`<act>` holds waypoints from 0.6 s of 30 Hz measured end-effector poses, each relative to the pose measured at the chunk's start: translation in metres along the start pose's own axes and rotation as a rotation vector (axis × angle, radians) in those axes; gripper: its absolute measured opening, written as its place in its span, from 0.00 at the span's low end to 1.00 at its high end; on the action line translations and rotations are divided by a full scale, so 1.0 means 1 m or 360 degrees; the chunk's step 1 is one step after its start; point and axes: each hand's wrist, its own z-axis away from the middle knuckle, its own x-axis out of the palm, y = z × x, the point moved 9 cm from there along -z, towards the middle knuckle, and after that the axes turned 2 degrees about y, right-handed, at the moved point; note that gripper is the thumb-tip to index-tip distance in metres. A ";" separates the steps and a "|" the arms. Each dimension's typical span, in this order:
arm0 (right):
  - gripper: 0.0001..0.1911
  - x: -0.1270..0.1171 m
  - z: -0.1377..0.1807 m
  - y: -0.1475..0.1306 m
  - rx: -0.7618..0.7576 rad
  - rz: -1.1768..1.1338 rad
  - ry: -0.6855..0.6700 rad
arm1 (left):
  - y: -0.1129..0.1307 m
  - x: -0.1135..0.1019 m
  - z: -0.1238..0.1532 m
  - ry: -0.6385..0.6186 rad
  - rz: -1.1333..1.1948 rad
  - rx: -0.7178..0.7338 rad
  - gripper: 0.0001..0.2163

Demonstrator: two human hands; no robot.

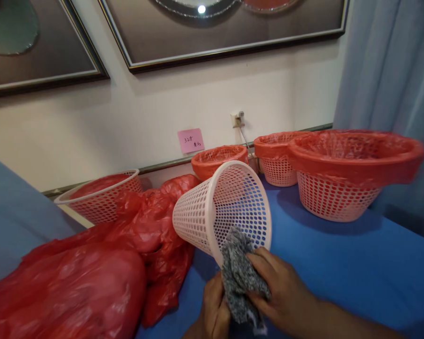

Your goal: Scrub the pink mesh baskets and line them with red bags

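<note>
A speckled grey cloth [238, 278] is bunched between my two hands at the near side of the table. My right hand [281, 287] is closed on the cloth from the right, fingers wrapped over it. From the left, my left hand [214, 306] has its fingers curled at the cloth's edge, close below the rim of a white perforated plastic basket [194, 214]. That basket lies on its side with its open mouth turned toward me. The cloth overlaps the lower part of its rim; whether my left hand touches the rim is hidden.
Filled red plastic bags [92, 282] heap up on the left. Behind them stands another white basket [132, 181] with red plastic inside. Red-lined baskets stand along the back: a small one [221, 157], a middle one [277, 169] and a large one [339, 197]. Blue cloth [374, 268] covers the table.
</note>
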 end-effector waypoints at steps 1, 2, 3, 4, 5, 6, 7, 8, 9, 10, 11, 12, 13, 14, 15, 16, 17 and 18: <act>0.29 0.008 0.013 0.011 0.0054 0.0086 -0.0054 | 0.000 0.000 0.000 -0.0029 0.0031 -0.0011 0.21; 0.30 0.015 0.024 0.023 0.0132 0.0178 -0.0110 | 0.000 0.001 -0.001 -0.0058 0.0070 -0.0026 0.21; 0.32 0.020 0.033 0.036 0.0224 0.0275 -0.0177 | 0.000 0.003 -0.001 -0.0086 0.0104 -0.0048 0.21; 0.32 0.023 0.039 0.048 0.0321 0.0368 -0.0260 | -0.001 0.004 0.000 -0.0107 0.0124 -0.0068 0.21; 0.33 0.025 0.042 0.058 0.0412 0.0460 -0.0350 | -0.002 0.006 0.000 -0.0122 0.0125 -0.0082 0.21; 0.33 0.025 0.042 0.067 0.0490 0.0550 -0.0439 | -0.004 0.007 0.001 -0.0132 0.0101 -0.0087 0.21; 0.32 0.025 0.040 0.072 0.0549 0.0634 -0.0516 | -0.005 0.009 0.001 -0.0142 0.0058 -0.0079 0.20; 0.31 0.024 0.037 0.076 0.0592 0.0711 -0.0579 | -0.005 0.010 0.002 -0.0156 0.0008 -0.0051 0.18; 0.30 0.022 0.034 0.077 0.0623 0.0778 -0.0625 | -0.004 0.011 0.002 -0.0168 -0.0036 -0.0002 0.16; 0.30 0.021 0.030 0.076 0.0636 0.0827 -0.0655 | -0.002 0.012 0.002 -0.0165 -0.0075 0.0058 0.14; 0.29 0.021 0.028 0.074 0.0618 0.0843 -0.0673 | -0.001 0.012 0.001 -0.0145 -0.0116 0.0109 0.12; 0.29 0.023 0.025 0.069 0.0569 0.0819 -0.0678 | 0.001 0.011 0.000 -0.0102 -0.0160 0.0139 0.11; 0.29 0.025 0.023 0.063 0.0497 0.0766 -0.0673 | 0.002 0.008 -0.002 -0.0042 -0.0203 0.0147 0.09; 0.28 0.027 0.023 0.057 0.0417 0.0704 -0.0664 | 0.002 0.004 -0.003 0.0028 -0.0243 0.0136 0.07; 0.27 0.029 0.022 0.053 0.0347 0.0656 -0.0657 | 0.003 0.001 -0.004 0.0089 -0.0277 0.0117 0.08; 0.26 0.030 0.023 0.052 0.0300 0.0636 -0.0657 | 0.004 -0.003 -0.005 0.0130 -0.0302 0.0104 0.08; 0.26 0.031 0.023 0.054 0.0284 0.0642 -0.0664 | 0.005 -0.006 -0.004 0.0161 -0.0317 0.0105 0.10; 0.25 0.030 0.022 0.059 0.0292 0.0668 -0.0674 | 0.007 -0.010 -0.004 0.0181 -0.0322 0.0110 0.11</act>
